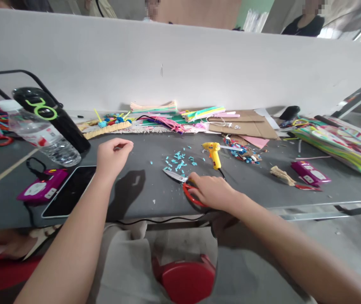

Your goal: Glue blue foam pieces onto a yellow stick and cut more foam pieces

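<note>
Right hand on the scissors, left hand in a pinch over the desk

From where I'm standing: right hand (215, 192), just below and right of frame centre, is on the red-handled scissors (196, 199), fingers curled over the loops; can't tell how firmly they grip. Scissors lie low centre on the grey desk (145, 198), blades pointing left and slightly up the frame, tip just below the cut bits

Left hand (116, 154), left of centre, is raised above the desk, its shadow on the surface to its lower right. Thumb and fingertips together; can't tell if anything small sits between them

Cut bits: small turquoise pieces (180, 158), scattered mid-frame, between the two hands and above the scissors. Yellow hot glue gun (213, 154) just right of them, with a cord running down toward the right hand. Heap of blue, red and white scraps (246, 155) right of the gun

Left side: clear plastic bottle (47, 139) in front of a black tumbler (55, 116), purple power strip (42, 185) below those, tablet (69, 192) beside it, partly behind the left forearm

Right side: second purple power strip (310, 173), bagged pipe cleaners (335, 147) above it. Flattened cardboard (246, 124) upper right of centre, against the white partition (180, 63). Red stool (188, 278) bottom centre
</note>
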`<state>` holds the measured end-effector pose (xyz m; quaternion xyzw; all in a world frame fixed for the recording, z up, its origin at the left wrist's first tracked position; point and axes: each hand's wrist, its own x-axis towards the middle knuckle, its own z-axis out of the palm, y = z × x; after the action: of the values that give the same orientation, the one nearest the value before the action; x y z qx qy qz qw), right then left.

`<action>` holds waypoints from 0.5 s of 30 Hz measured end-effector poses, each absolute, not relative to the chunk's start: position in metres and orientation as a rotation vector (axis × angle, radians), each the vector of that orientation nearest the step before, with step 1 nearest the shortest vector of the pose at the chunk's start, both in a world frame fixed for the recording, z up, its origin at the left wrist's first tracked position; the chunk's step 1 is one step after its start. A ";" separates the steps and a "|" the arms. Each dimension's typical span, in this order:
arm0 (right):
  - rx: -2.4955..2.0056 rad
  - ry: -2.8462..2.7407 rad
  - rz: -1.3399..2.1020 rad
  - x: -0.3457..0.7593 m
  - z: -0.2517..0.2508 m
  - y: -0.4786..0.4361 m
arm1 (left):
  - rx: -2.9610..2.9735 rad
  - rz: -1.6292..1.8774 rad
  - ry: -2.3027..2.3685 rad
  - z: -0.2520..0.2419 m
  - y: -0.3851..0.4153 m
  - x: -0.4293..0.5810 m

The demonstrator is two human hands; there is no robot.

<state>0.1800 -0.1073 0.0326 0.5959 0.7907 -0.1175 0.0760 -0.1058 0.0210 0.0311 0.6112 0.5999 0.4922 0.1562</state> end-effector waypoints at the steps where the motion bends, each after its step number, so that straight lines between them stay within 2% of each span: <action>1: 1.825 2.344 -0.340 0.187 0.031 -0.102 | 1.752 1.409 1.714 0.031 0.021 -0.106; 10: 2.148 2.200 -0.257 0.207 0.024 -0.072 | 1.767 1.400 1.703 0.027 0.023 -0.106; 15: 1.884 2.600 -0.430 0.175 0.034 -0.101 | 1.751 1.415 1.723 0.030 0.022 -0.104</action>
<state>0.1746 -0.1015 0.0340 0.5808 0.8017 -0.1327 -0.0489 -0.1043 0.0217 0.0298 0.6103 0.6007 0.4933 0.1528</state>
